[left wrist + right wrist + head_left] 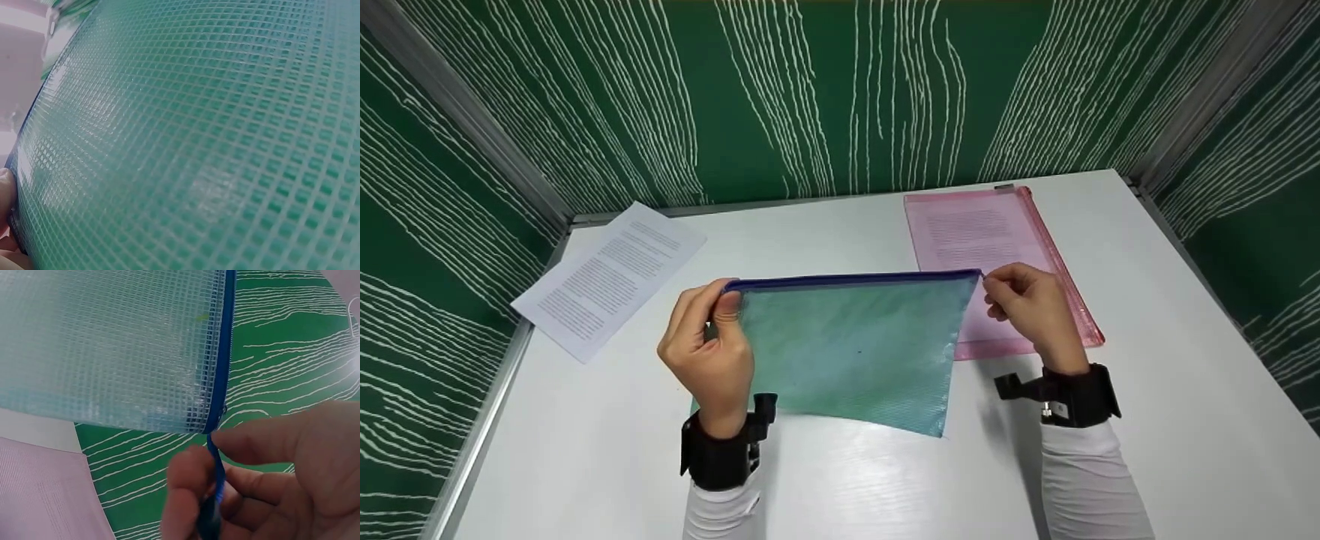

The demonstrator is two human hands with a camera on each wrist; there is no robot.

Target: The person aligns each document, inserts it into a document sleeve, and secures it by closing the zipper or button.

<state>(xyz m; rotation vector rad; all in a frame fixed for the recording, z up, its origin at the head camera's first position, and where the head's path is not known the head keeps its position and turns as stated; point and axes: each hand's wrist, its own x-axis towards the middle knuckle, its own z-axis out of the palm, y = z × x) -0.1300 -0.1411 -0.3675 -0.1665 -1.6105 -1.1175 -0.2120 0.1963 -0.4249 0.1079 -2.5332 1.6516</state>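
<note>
1. The left hand (pixel 709 330) is pinching one end of the blue zipper edge (pixel 855 280) between thumb and curled fingers, probably so that this end is staying anchored.
2. The right hand (pixel 1027 300) is pinching the blue cord (pixel 218 486) at the opposite end, apparently because it is offering a narrow hold beyond the corner.
3. Between the hands, the green mesh pouch (pixel 855 352) is hanging in front of the person, its zipper edge uppermost; the opposed holds are seemingly keeping that edge straight. Whether its lower edge is touching the bench (pixel 825 232) is not telling clearly.
4. The pink pouch (pixel 1063 271) is lying flat behind the right hand, with printed paper showing through it, partly covered by the green one.
5. Loose printed pages (pixel 611 281) are lying at the far left, well apart from both pouches, presumably leaving the middle for handling.
</note>
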